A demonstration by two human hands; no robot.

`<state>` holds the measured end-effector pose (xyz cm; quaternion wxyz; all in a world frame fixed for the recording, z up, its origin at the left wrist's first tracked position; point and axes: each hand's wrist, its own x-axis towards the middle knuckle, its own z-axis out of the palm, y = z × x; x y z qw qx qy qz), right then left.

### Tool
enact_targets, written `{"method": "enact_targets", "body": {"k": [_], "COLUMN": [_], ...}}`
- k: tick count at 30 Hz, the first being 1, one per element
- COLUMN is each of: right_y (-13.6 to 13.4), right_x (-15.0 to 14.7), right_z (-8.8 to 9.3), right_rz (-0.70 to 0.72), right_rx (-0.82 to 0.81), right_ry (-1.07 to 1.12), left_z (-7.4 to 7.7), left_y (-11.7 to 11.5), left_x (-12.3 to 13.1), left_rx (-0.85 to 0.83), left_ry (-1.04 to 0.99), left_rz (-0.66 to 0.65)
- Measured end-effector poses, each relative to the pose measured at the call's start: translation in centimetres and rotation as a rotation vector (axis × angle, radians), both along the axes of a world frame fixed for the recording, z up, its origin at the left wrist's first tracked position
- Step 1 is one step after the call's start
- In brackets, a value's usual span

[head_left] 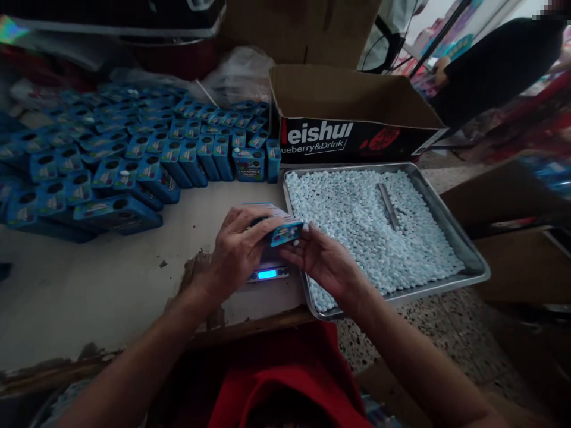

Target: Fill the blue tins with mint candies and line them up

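Observation:
My left hand [241, 238] grips a small blue candy box [286, 233], tilted so that its end with the opening faces right. Close against that end is my right hand [323, 258], cupped, palm up, fingers partly curled. A white candy [295, 242] lies at its fingers, and more white shows near the thumb. Beneath both hands stands a digital scale [267, 274] with a lit blue display; its plate is mostly covered. To the right, a metal tray [479, 273] holds a wide layer of pale blue-white candies [348, 208], with a metal strip [388, 205] lying on them.
Many similar blue boxes [191, 160] stand in rows at the left and back, some with loose candies on top. Behind the tray is an open carton [361, 134]. A person's dark sleeve [499, 71] shows at upper right. The worn table edge [250, 324] runs in front.

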<state>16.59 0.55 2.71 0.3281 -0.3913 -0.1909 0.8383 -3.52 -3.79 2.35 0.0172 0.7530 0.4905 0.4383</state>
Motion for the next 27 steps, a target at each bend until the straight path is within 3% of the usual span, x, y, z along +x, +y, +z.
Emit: {"method": "enact_targets", "body": {"k": [5, 8, 10, 12, 14, 16, 19, 20, 22, 24, 27], "right_y": [0.2, 0.7, 1.4, 2.5, 4.2, 5.9, 6.3, 5.8, 4.3, 2.9, 1.3], "right_x": [0.4, 1.4, 2.9, 4.9, 6.4, 6.0, 0.8, -2.0, -8.7, -16.0, -25.2], "right_z": [0.4, 0.2, 0.1, -0.1, -1.1, -2.2, -2.3, -1.8, -0.2, 1.3, 2.6], "right_rz": [0.012, 0.080, 0.125, 0.120, 0.087, 0.107, 0.303, 0.385, 0.384, 0.419, 0.568], "right_rx": [0.036, 0.144, 0.355, 0.729, 1.152, 1.360, 1.438, 1.431, 1.466, 1.645, 1.932], "right_ry": [0.001, -0.125, -0.345, -0.706, -1.155, -1.369, -1.052, -0.894, -0.707, -0.611, -0.822], "left_z": [-1.3, -2.3, -2.8, -2.6, -1.6, 0.4, 4.7, 6.1, 8.5, 10.0, 10.5], "left_y": [-0.3, -0.3, -0.8, -2.0, -3.8, -6.1, -10.1, -11.2, -12.6, -13.3, -13.3], "left_x": [0.6, 1.0, 0.7, -0.7, -3.6, -8.1, -17.3, -20.7, -27.4, -32.9, -38.0], "left_rx": [-0.271, -0.387, -0.457, -0.490, -0.494, -0.460, -0.330, -0.282, -0.168, -0.178, -0.302], "left_ry": [-0.289, -0.561, -0.799, -0.985, -1.012, -0.869, -0.533, -0.438, -0.339, -0.296, -0.270], "left_rz": [0.118, 0.178, 0.220, 0.243, 0.262, 0.337, 0.550, 0.635, 0.852, 1.020, 1.001]}}
